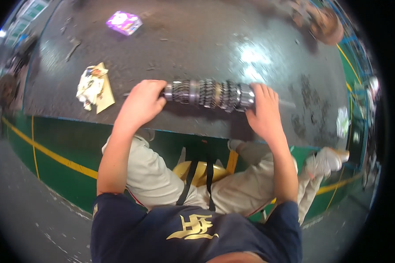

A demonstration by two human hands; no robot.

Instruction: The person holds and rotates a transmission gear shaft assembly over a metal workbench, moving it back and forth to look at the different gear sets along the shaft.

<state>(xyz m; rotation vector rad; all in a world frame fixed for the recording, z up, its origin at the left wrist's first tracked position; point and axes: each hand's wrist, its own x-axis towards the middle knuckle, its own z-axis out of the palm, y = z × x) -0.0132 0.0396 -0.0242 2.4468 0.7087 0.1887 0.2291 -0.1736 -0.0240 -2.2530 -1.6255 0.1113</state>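
Note:
A metal gear shaft (208,93) with several toothed gears lies crosswise before me, near the front edge of the dark workbench (175,52). My left hand (142,103) is closed round its left end, where a thin tip shows past the fingers. At the other end my right hand (265,109) grips the smooth, shiny collar, thumb on the near side and fingers over the far side. A slim pale rod end reaches out to the right of that hand. The fingertips on the far side of the shaft are partly hidden.
Left of the shaft lie a crumpled stained cloth (90,85) and a piece of cardboard (105,94). A purple packet (124,23) sits at the far left, a rusty metal part (324,26) at the far right. A pale plastic packet (342,122) rests near the right edge.

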